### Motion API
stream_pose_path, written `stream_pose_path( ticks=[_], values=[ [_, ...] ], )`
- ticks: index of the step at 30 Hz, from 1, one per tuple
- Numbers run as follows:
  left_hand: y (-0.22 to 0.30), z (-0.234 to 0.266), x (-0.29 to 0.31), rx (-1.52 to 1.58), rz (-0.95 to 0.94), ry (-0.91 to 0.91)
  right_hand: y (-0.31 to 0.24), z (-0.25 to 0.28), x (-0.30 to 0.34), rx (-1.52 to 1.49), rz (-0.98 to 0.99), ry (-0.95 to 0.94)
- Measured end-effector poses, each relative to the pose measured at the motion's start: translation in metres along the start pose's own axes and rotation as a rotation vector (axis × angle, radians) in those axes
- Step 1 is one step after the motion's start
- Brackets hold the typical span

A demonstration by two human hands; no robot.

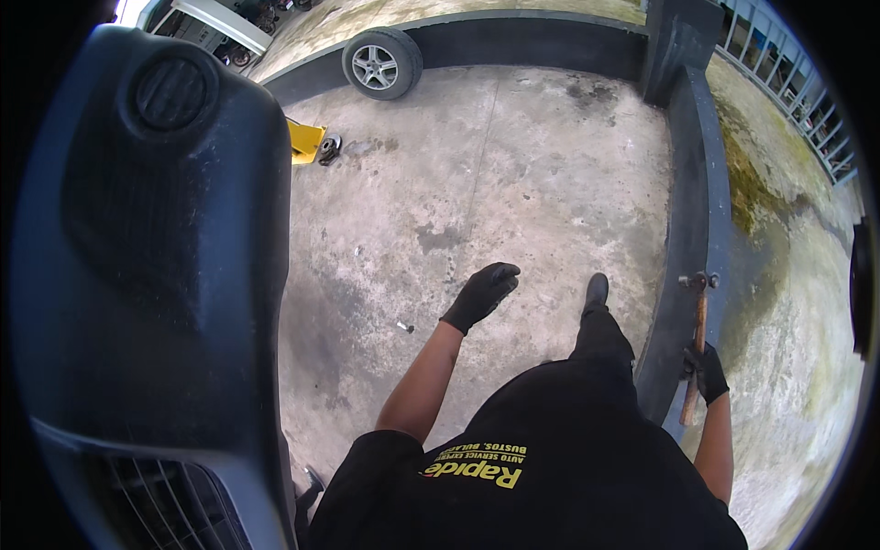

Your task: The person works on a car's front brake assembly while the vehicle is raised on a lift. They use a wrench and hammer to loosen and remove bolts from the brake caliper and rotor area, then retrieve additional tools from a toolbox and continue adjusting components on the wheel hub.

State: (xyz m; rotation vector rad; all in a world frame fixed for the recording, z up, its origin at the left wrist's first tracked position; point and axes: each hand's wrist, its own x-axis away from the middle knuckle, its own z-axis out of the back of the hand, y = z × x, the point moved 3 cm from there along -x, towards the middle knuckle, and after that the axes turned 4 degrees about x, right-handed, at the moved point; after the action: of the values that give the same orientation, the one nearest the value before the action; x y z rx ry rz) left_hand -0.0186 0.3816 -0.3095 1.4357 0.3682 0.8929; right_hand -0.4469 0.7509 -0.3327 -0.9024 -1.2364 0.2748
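Observation:
My right hand (708,372), in a black glove, is closed around the wooden handle of a hammer (701,319). The hammer stands nearly upright in the picture, its dark metal head at the far end, over the low dark wall at my right. My left hand (482,297), also gloved in black, hangs over the concrete floor in front of me. Its fingers curve loosely, and I see nothing in them. Closest to it on the floor lies a small metal piece like a bolt (404,326).
A dark vehicle bumper (183,275) fills the left side. Ahead, a wheel (378,66) leans against the low wall (532,44). A yellow metal object (306,141) and a dark round part (330,149) lie beyond the bumper. A metal fence (790,82) stands far right.

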Motion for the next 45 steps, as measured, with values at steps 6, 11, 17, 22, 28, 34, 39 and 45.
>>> stream_pose_path(
  ticks=[6, 11, 17, 22, 28, 34, 39, 45],
  values=[
    [-0.084, 0.102, -0.090, 0.228, 0.188, 0.333, -0.218, -0.006, -0.211, 0.120, 0.400, 0.228],
    [-0.105, 0.132, -0.070, 0.560, 0.368, 0.508, -0.392, -0.104, -0.391, 0.618, 0.307, 0.023],
    [-0.111, 0.176, -0.079, 0.727, 0.450, 0.967, -0.528, -0.314, -0.518, 0.793, 0.320, -0.440],
    [-0.118, 0.239, -0.109, 0.665, 0.572, 1.058, -0.552, -0.475, -0.603, 0.840, 0.142, -0.640],
    [-0.026, 0.365, -0.111, 0.653, 0.208, 1.500, -0.574, -0.589, -0.723, 1.321, 0.066, -0.487],
    [0.075, 0.466, -0.072, 0.218, 0.024, 2.048, -0.627, -0.735, -0.816, 1.482, 0.043, -0.664],
    [0.122, 0.540, -0.035, 0.370, -0.222, 2.449, -0.693, -0.901, -0.827, 1.635, 0.097, -0.943],
    [0.170, 0.623, 0.014, 0.373, -1.273, 2.383, -0.768, -1.040, -0.793, 1.574, 0.096, -1.082]
  ],
)
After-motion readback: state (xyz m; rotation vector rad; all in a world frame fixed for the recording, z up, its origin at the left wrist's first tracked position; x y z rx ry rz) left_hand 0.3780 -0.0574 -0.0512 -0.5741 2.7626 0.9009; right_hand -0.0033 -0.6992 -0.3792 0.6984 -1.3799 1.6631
